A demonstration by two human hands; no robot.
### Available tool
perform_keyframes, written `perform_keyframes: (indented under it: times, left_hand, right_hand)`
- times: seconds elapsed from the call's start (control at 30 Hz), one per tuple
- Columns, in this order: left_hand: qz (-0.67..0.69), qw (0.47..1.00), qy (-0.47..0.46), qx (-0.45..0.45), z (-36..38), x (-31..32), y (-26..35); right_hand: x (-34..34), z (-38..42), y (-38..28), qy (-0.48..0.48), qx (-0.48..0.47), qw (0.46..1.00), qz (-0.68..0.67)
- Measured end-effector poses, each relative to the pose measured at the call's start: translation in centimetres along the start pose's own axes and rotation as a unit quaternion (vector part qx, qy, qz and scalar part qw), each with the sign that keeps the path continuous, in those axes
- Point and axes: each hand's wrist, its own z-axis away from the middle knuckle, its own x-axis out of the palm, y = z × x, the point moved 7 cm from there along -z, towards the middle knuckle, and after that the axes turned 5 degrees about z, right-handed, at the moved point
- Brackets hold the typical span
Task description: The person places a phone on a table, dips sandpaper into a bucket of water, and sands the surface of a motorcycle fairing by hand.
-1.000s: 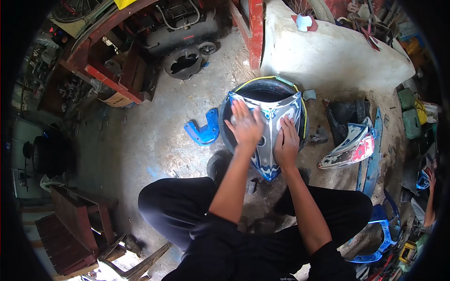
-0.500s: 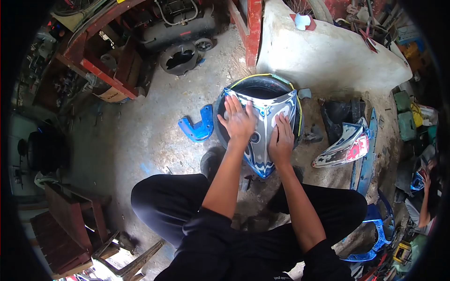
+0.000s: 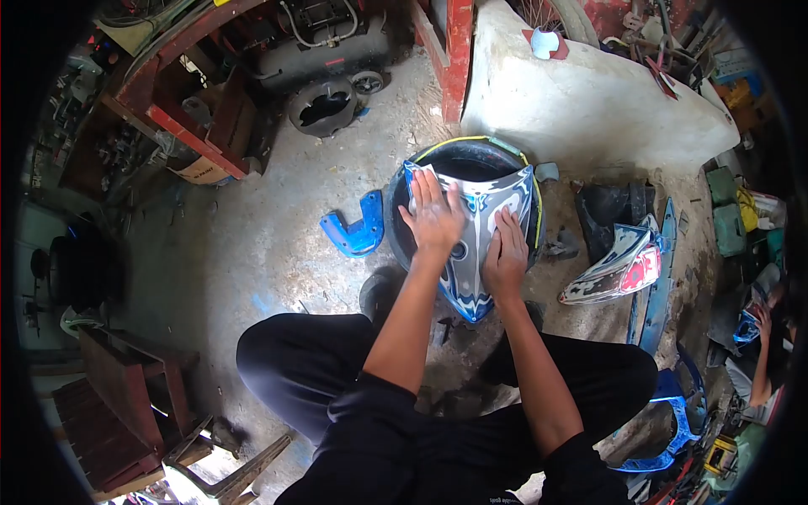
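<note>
A motorcycle fairing panel (image 3: pixel 477 244), its blue paint worn through to grey and white patches, lies across a black tub (image 3: pixel 539 244) between my knees. Its pointed end faces me. My left hand (image 3: pixel 435 223) presses flat on the panel's upper left, fingers stretched forward and thumb out to the side; whatever may be under the palm is hidden. On the right half rests my right hand (image 3: pixel 507 257), its fingers long and laid along the surface near a pale patch.
A blue U-shaped plastic part (image 3: pixel 358 227) lies on the concrete left of the tub. To the right are a partly stripped fairing piece (image 3: pixel 614 268) and a long blue strip (image 3: pixel 655 286). A white wall (image 3: pixel 589 109) stands beyond. Another person's arm (image 3: pixel 764 353) shows at far right.
My left hand has shifted slightly to the right and downward over the panel. My right hand stays almost in the same place, and the panel has barely moved.
</note>
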Motion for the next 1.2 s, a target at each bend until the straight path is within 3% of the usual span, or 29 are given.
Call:
perform_keyframes:
  times: [0.1,0.17,0.27,0.4,0.47,0.5,0.57,0.67,0.8,0.87,0.9,0.97,1.0,1.07,1.2]
  left_hand:
    - [-0.061,0.992,0.016,0.108,5.4,0.9,0.7]
    - [-0.079,0.989,-0.047,0.117,10.0,1.1,1.2]
    - [-0.094,0.983,-0.047,0.148,9.2,0.9,1.0]
    - [-0.099,0.988,0.020,0.120,2.2,0.6,0.4]
    - [-0.027,0.999,0.006,0.039,1.0,0.4,0.3]
    - [-0.027,0.999,0.008,0.041,2.5,0.5,0.3]
    - [-0.073,0.986,-0.007,0.151,7.9,1.2,0.9]
    - [-0.101,0.981,-0.055,0.158,11.3,1.1,0.7]
    - [-0.082,0.986,-0.024,0.144,4.4,0.5,1.1]
    - [-0.024,0.999,-0.017,0.038,1.1,-0.2,0.6]
    - [-0.023,0.999,-0.015,0.043,1.6,0.2,0.6]
    - [-0.062,0.986,0.014,0.154,5.3,1.2,1.4]
    - [-0.062,0.986,0.014,0.157,7.1,1.0,1.1]
    - [-0.106,0.969,-0.070,0.212,11.1,1.5,1.6]
    - [-0.093,0.969,-0.061,0.220,6.5,0.7,3.5]
  right_hand:
    - [-0.2,0.0,-0.1,0.002,0.003,1.000,-0.002]
    - [-0.1,-0.4,0.2,0.001,0.006,1.000,0.001]
    - [0.1,0.1,0.4,-0.001,-0.007,1.000,-0.017]
    - [-0.2,0.1,0.1,0.010,-0.014,0.999,-0.031]
    - [-0.2,-0.2,0.0,0.014,-0.012,0.999,-0.031]
    - [-0.2,0.0,0.1,0.006,-0.002,1.000,-0.028]
    - [-0.1,-0.2,0.2,0.004,0.007,1.000,-0.028]
    - [-0.1,0.2,0.5,0.001,0.001,1.000,-0.031]
    - [-0.1,0.3,0.4,0.015,-0.016,0.999,-0.029]
    - [-0.1,0.1,0.1,0.024,-0.020,0.999,-0.031]
    - [-0.1,0.0,0.1,0.023,-0.015,0.999,-0.028]
    - [-0.3,0.1,0.3,0.023,-0.009,0.999,-0.024]
    - [-0.3,0.1,0.3,0.017,-0.007,0.999,-0.027]
    - [-0.3,0.3,0.4,0.011,-0.004,0.999,-0.035]
    - [-0.1,0.1,0.3,0.018,-0.011,0.999,-0.034]
